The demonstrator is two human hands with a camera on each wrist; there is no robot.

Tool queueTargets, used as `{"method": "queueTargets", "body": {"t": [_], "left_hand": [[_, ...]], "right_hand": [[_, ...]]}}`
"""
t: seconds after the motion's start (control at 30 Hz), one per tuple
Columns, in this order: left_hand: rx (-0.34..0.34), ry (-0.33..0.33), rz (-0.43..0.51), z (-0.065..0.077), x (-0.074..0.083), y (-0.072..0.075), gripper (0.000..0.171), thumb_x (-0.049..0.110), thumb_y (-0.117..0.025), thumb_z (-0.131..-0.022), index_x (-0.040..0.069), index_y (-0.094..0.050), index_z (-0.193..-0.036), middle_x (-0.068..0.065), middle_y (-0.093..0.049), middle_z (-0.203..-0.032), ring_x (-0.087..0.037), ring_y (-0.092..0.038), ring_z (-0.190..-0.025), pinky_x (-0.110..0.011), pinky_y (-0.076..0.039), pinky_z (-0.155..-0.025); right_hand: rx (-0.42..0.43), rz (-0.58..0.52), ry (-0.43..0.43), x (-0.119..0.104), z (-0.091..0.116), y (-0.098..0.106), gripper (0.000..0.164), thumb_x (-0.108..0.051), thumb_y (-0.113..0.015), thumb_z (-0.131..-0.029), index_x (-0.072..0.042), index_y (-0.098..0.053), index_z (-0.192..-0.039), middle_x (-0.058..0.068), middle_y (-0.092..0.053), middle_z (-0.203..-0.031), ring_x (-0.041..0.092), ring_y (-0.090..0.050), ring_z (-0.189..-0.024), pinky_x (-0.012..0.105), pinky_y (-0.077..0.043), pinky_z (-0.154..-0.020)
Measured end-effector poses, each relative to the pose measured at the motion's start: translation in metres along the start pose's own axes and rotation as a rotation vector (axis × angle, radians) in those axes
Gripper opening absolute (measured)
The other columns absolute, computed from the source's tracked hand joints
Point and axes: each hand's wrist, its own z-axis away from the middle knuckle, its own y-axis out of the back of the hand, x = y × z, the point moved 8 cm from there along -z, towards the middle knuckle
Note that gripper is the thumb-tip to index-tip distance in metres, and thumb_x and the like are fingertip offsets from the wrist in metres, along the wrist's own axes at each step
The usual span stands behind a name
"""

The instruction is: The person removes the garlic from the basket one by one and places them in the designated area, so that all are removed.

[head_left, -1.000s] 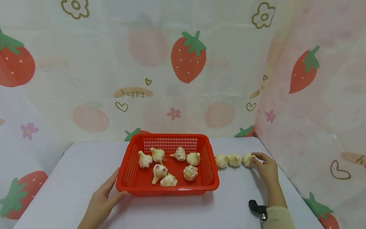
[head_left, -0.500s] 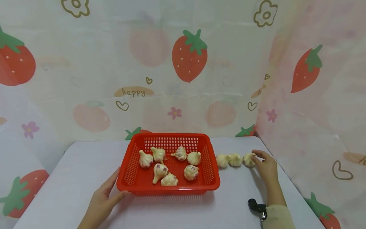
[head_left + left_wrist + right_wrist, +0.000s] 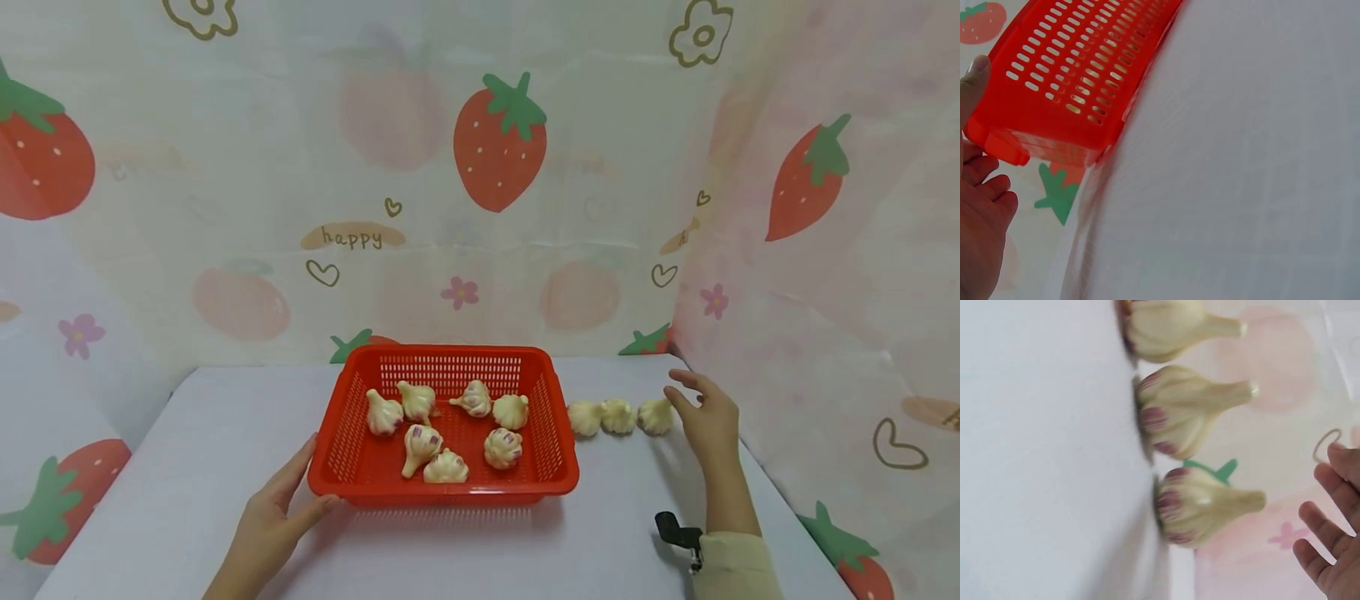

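Observation:
A red perforated plastic basket stands mid-table with several garlic bulbs lying inside. My left hand holds its near left corner, thumb at the front and fingers along the left side. In the left wrist view the fingertips curl beneath the rim. Right of the basket, three garlic bulbs form a row, stems up; the rightmost garlic bulb is nearest my right hand. That hand hovers just above and to its right, fingers apart, touching nothing. The right wrist view shows a gap between fingers and stem.
A white cloth covers the table. Strawberry-printed curtains rise behind it and along both sides. A black camera mount juts out from the right wrist near a beige sleeve.
My right hand has let go of the rightmost garlic bulb and lifted up and slightly right. That bulb stays standing in the row. The left hand keeps its place on the basket.

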Motion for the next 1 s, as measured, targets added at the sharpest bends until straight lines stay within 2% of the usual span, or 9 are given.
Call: {"method": "queueTargets", "body": {"t": [0.07,0.13,0.17,0.23,0.33,0.4,0.6,0.87,1.0], "left_hand": [[0.009,-0.020,0.014,0.000,0.002,0.001,0.089,0.051,-0.075,-0.089,0.035,-0.027,-0.162,0.007,-0.036,-0.164,-0.017,-0.035,-0.151,-0.011,-0.037,-0.106],[0.019,-0.056,0.043,-0.001,0.004,0.002,0.088,0.046,-0.077,-0.090,0.034,-0.029,-0.162,0.007,-0.036,-0.164,-0.006,-0.033,-0.151,-0.002,-0.030,-0.102],[0.024,-0.075,0.051,-0.001,0.005,0.001,0.087,0.044,-0.078,-0.090,0.033,-0.030,-0.162,0.006,-0.037,-0.164,0.001,-0.031,-0.149,-0.001,-0.029,-0.102],[0.028,-0.090,0.053,-0.002,0.005,0.000,0.087,0.044,-0.078,-0.089,0.033,-0.030,-0.161,0.006,-0.037,-0.164,0.006,-0.031,-0.147,0.000,-0.029,-0.101],[0.022,-0.072,0.047,-0.001,0.005,-0.003,0.087,0.046,-0.078,-0.089,0.034,-0.031,-0.161,0.007,-0.038,-0.163,0.001,-0.032,-0.149,-0.001,-0.029,-0.101],[0.022,-0.050,0.036,0.000,0.002,-0.002,0.088,0.049,-0.077,-0.088,0.036,-0.030,-0.161,0.009,-0.038,-0.163,-0.001,-0.033,-0.149,-0.001,-0.029,-0.101],[0.048,-0.107,0.057,0.001,0.002,0.004,0.088,0.041,-0.079,-0.089,0.030,-0.032,-0.162,0.006,-0.038,-0.163,0.019,-0.027,-0.141,0.001,-0.027,-0.102],[0.061,-0.125,0.037,0.002,0.002,0.005,0.087,0.038,-0.080,-0.088,0.029,-0.033,-0.161,0.002,-0.040,-0.163,0.018,-0.027,-0.141,0.002,-0.026,-0.102],[0.061,-0.126,0.053,0.002,0.003,0.004,0.086,0.038,-0.080,-0.089,0.027,-0.034,-0.161,0.001,-0.039,-0.163,0.016,-0.028,-0.142,0.002,-0.026,-0.103]], "right_hand": [[-0.002,-0.011,0.009,-0.012,0.000,0.003,0.036,-0.028,-0.071,-0.099,-0.012,-0.070,-0.130,0.010,-0.066,-0.138,0.037,-0.057,-0.123,0.052,-0.045,-0.103],[0.002,-0.036,0.012,-0.024,0.002,0.008,0.037,-0.032,-0.071,-0.099,-0.013,-0.070,-0.131,0.009,-0.065,-0.140,0.036,-0.056,-0.125,0.053,-0.044,-0.104],[0.003,-0.047,0.015,-0.030,0.004,0.010,0.037,-0.033,-0.070,-0.099,-0.013,-0.070,-0.131,0.009,-0.065,-0.140,0.035,-0.055,-0.127,0.053,-0.044,-0.105],[0.000,-0.070,0.012,-0.039,0.009,0.012,0.038,-0.035,-0.070,-0.099,-0.014,-0.070,-0.130,0.007,-0.065,-0.140,0.031,-0.054,-0.129,0.051,-0.043,-0.106],[-0.011,-0.101,0.032,-0.056,0.017,0.009,0.036,-0.035,-0.071,-0.098,-0.015,-0.071,-0.128,0.006,-0.066,-0.138,0.025,-0.054,-0.131,0.047,-0.043,-0.107],[-0.027,-0.121,0.081,-0.070,0.020,0.001,0.035,-0.032,-0.073,-0.097,-0.013,-0.072,-0.126,0.006,-0.068,-0.135,0.025,-0.055,-0.130,0.048,-0.043,-0.107],[-0.103,-0.167,0.228,-0.120,0.032,-0.025,0.033,-0.026,-0.076,-0.095,-0.014,-0.073,-0.125,0.006,-0.070,-0.128,0.028,-0.057,-0.123,0.054,-0.044,-0.106],[-0.222,-0.187,0.423,-0.184,0.054,-0.063,0.035,-0.013,-0.081,-0.089,-0.015,-0.074,-0.124,0.002,-0.072,-0.125,0.023,-0.061,-0.123,0.054,-0.050,-0.106],[-0.340,-0.197,0.494,-0.214,0.067,-0.084,0.036,-0.014,-0.081,-0.089,-0.018,-0.073,-0.124,-0.001,-0.071,-0.125,0.020,-0.060,-0.124,0.053,-0.051,-0.107]]}}
